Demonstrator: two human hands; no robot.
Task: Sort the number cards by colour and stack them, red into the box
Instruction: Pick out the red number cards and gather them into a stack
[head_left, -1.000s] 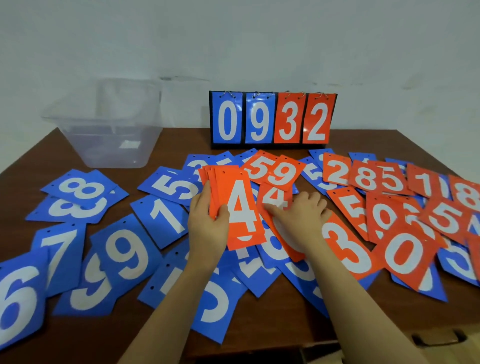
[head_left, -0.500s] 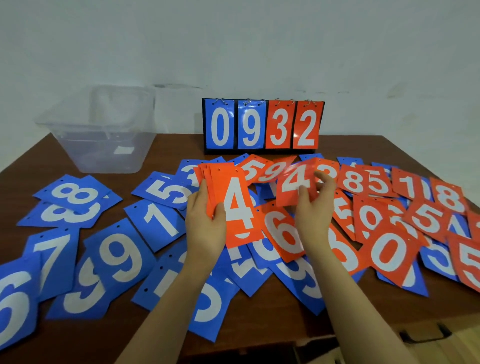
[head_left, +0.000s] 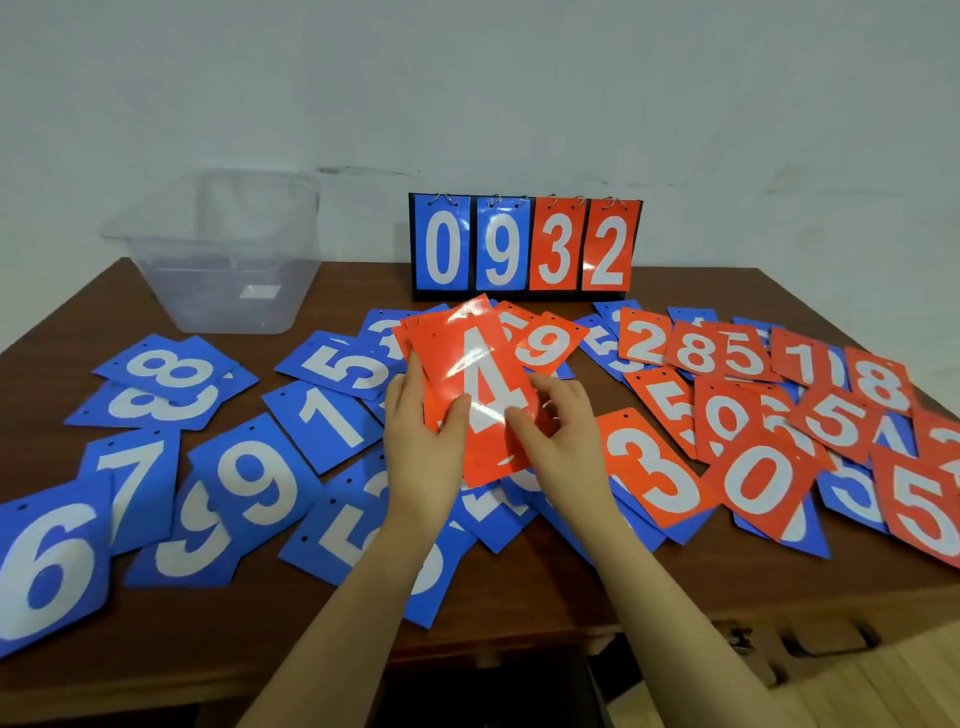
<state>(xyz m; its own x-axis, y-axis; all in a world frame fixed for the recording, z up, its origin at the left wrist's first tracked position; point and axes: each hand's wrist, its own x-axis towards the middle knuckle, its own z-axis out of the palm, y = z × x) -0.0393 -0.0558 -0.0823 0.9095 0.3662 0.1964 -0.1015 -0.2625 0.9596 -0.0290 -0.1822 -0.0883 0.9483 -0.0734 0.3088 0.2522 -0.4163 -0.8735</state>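
- Left hand (head_left: 423, 441) holds the red stack (head_left: 470, 384), thumb on top.
- Right hand (head_left: 563, 441) pinches the top 4 card.
- Box (head_left: 223, 249) sits far left on the surface (head_left: 519, 587); cards reach the right edge.

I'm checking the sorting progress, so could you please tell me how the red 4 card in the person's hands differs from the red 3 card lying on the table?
The red 4 card tops a stack gripped by the left hand and touched by the right hand; the red 3 card lies loose on the table, untouched. The red 4 card shows strong glare; the red 3 card shows little. Both are red with white digits.
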